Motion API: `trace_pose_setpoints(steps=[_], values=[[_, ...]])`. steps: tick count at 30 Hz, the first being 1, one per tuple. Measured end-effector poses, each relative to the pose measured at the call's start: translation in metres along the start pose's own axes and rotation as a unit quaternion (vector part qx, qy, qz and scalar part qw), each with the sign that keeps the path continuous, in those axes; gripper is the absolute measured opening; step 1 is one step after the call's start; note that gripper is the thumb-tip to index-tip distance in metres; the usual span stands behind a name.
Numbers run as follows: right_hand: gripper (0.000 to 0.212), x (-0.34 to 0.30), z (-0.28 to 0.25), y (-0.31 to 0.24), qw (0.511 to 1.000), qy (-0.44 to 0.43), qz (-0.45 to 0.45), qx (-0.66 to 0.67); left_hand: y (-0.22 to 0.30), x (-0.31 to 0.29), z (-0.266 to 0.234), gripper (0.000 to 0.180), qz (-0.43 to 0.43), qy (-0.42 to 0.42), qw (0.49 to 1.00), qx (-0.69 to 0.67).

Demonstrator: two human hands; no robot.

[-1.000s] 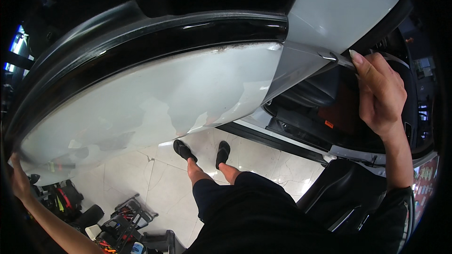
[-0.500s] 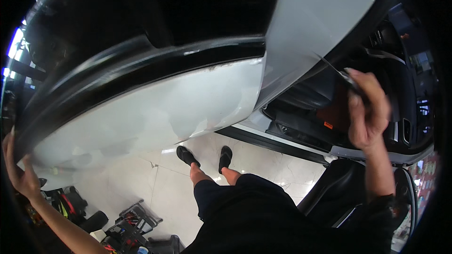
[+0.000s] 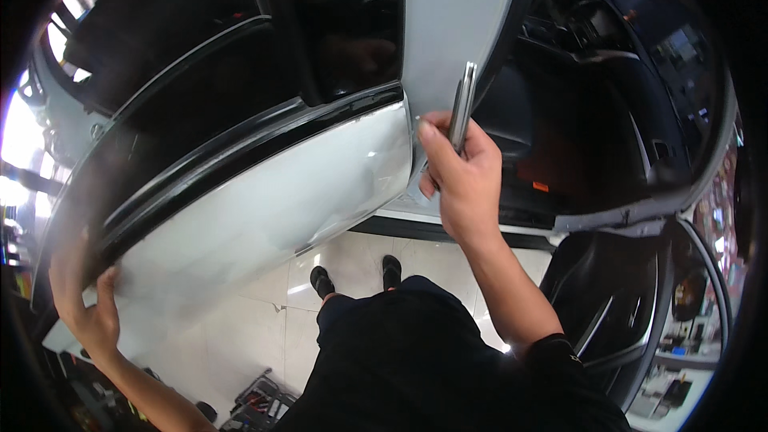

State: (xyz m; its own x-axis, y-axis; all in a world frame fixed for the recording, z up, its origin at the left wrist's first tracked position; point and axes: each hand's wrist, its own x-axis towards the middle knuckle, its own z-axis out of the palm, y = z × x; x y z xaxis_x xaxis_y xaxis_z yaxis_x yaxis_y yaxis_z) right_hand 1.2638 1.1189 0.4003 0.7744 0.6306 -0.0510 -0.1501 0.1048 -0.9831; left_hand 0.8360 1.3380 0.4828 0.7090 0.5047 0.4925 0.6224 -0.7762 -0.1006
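My right hand (image 3: 472, 180) is closed around a slim metal tool (image 3: 462, 104), held upright in front of the pale car pillar. Two narrow metal ends rise above the fingers; the lower part is hidden in the palm, so its exact kind cannot be told. At the far left, my left hand (image 3: 92, 312) grips the outer end of the white car door (image 3: 272, 192), thumb on the near side. Its other fingers are blurred against the dark trim. Black trim (image 3: 240, 168) runs along the door's upper edge, below the dark window glass (image 3: 344, 32).
On the right, a doorway shows dark seats (image 3: 576, 120), with an open door's black inner panel (image 3: 600, 296) nearer me. A dark tool case (image 3: 260, 400) lies on the tiled floor (image 3: 240, 336) at lower left. Below stand my feet in dark shoes (image 3: 391, 272).
My right hand has moved left, out of the doorway to the pillar, turning the tool upright; its thin pointed tip no longer shows. My left hand and the door's outer end appear farther right.
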Motion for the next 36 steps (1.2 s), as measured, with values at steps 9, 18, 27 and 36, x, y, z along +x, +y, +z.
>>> trace_pose_setpoints(steps=[9, 18, 27, 36], values=[[0.024, -0.009, 0.044, 0.004, 0.978, 0.169, -0.063, 0.101, 0.017, 0.020, -0.001, 0.055, 0.044, 0.010, 0.997, -0.069], [0.019, 0.013, 0.058, 0.007, 0.962, 0.262, -0.080, -0.011, 0.025, 0.033, -0.002, 0.054, 0.031, 0.014, 0.993, -0.115], [0.017, 0.013, 0.071, 0.029, 0.929, 0.288, -0.182, -0.146, 0.027, 0.033, 0.000, 0.050, 0.030, 0.009, 0.989, -0.144], [0.019, 0.001, 0.071, 0.030, 0.961, 0.221, -0.155, -0.051, 0.016, 0.030, 0.001, 0.047, 0.035, -0.006, 0.988, -0.149]])
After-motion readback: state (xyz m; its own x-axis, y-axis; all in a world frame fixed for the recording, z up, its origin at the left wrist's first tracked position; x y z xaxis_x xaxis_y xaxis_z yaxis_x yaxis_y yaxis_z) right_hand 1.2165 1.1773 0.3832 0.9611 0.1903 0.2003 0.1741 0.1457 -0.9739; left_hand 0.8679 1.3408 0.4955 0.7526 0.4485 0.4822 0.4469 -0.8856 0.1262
